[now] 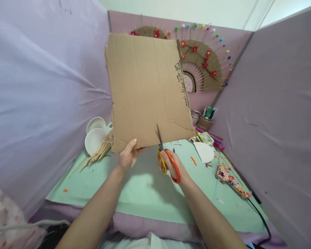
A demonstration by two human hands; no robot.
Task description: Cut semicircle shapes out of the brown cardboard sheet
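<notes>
A large square of corrugated cardboard (145, 86) is held up in front of me, its right edge torn so the fluting shows. My left hand (128, 154) pinches its lower edge toward the left, thumb on the near face and fingers behind. In my right hand (172, 166) is a pair of scissors (174, 169) with one red and one yellow handle loop. One blade lies over the near face of the cardboard at its lower edge; the other blade is mostly hidden behind it.
Bamboo sticks (100, 150) and white paper bowls (93, 141) lie at left. To the right are a white paper semicircle (204, 152), a flower-patterned glue gun (233, 181) with a black cord, and a pen holder (205, 121). A decorated fan (212, 65) hangs behind.
</notes>
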